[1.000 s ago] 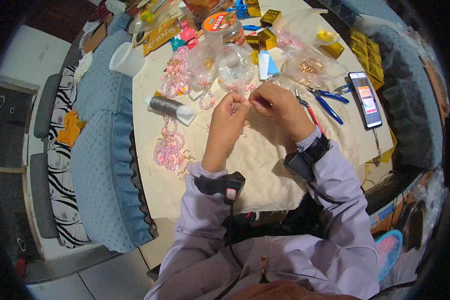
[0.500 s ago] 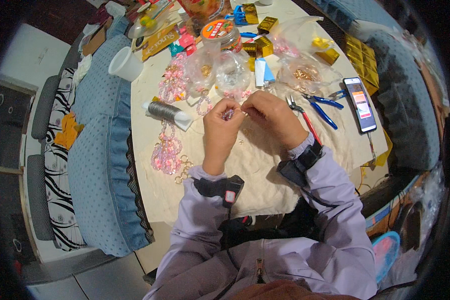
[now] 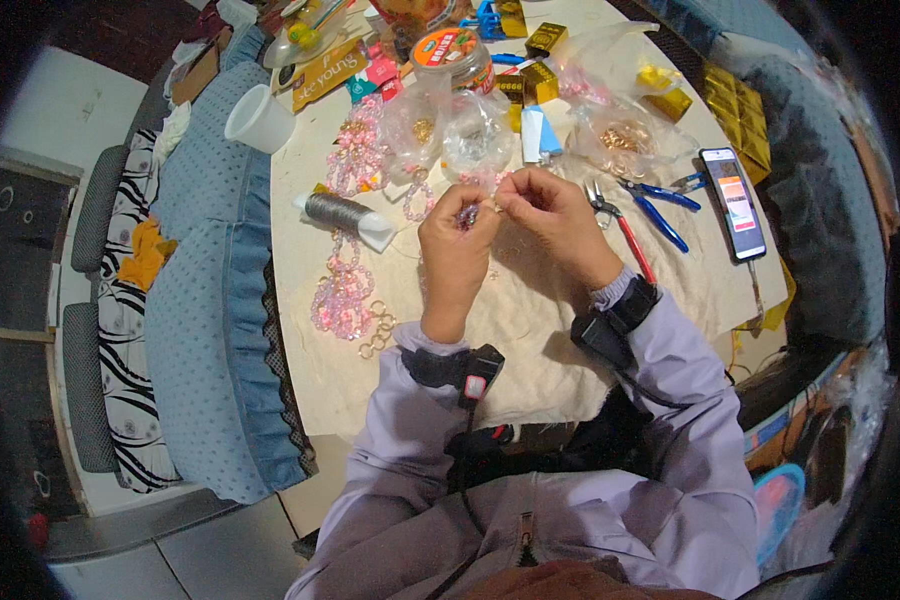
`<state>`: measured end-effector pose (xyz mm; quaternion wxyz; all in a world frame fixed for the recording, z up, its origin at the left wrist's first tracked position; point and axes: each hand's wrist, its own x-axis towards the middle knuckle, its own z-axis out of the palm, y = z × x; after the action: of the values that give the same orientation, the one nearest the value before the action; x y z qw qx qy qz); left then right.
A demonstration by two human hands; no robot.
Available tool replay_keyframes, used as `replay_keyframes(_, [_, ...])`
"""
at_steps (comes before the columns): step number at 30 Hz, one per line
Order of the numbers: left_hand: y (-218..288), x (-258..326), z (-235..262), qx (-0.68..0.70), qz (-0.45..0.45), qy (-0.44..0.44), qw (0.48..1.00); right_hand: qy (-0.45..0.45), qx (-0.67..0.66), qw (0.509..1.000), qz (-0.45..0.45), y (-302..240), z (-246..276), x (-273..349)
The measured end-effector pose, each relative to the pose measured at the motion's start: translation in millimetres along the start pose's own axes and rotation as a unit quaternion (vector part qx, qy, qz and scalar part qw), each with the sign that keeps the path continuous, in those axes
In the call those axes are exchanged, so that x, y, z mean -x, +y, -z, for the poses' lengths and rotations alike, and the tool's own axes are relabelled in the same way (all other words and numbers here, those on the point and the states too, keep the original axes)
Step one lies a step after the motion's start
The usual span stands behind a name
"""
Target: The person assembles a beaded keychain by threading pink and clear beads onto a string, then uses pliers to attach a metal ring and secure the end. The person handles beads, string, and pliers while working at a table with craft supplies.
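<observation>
My left hand [image 3: 454, 250] is closed around a bunch of small purplish beads [image 3: 468, 215] that peeks out between thumb and fingers. Fingertip to fingertip with it, my right hand [image 3: 552, 220] pinches something tiny that I cannot make out. Both hands hover over a cream cloth [image 3: 510, 350] on the table. Strings of pink beads [image 3: 344, 305] lie left of my left hand, beside a few gold rings [image 3: 378, 330]. A spool of grey thread [image 3: 340, 213] rests just above them. Red-handled pliers [image 3: 622, 230] lie to the right of my right hand.
Beyond the hands are clear bags of silvery bits [image 3: 477, 135] and gold rings [image 3: 625, 137], a lidded jar [image 3: 453, 60] and a white tub [image 3: 260, 118]. Blue-handled pliers [image 3: 662, 212] and a phone [image 3: 733, 205] lie on the right. More pink beads [image 3: 360, 150] sit far left.
The whole view has shifted slightly, so the table things appear a little further right. My hands stay together, fingertips touching, with only a small change in the fingers' pose.
</observation>
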<state>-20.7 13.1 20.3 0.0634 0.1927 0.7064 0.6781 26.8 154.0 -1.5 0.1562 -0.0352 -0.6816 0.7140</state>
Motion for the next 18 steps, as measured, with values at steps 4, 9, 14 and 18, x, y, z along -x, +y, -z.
replay_keyframes(4, [0.9, -2.3, 5.1, 0.09, 0.111, -0.063, 0.988, 0.031, 0.082, 0.994, 0.067, -7.1, 2.2, -1.5])
replay_keyframes(9, [-1.3, -8.5, 15.5, 0.189, 0.179, -0.149, 0.954, 0.045, 0.191, 0.971, 0.133, -18.1, 11.2, -0.3])
replay_keyframes(14, [-1.7, -11.8, 25.3, 0.234, 0.225, -0.191, 0.927, 0.035, 0.203, 0.966, 0.155, -20.6, 12.0, -0.5])
replay_keyframes(18, [-0.9, -11.4, 28.4, 0.241, 0.244, -0.208, 0.916, 0.029, 0.215, 0.959, 0.182, -20.9, 12.5, -0.8])
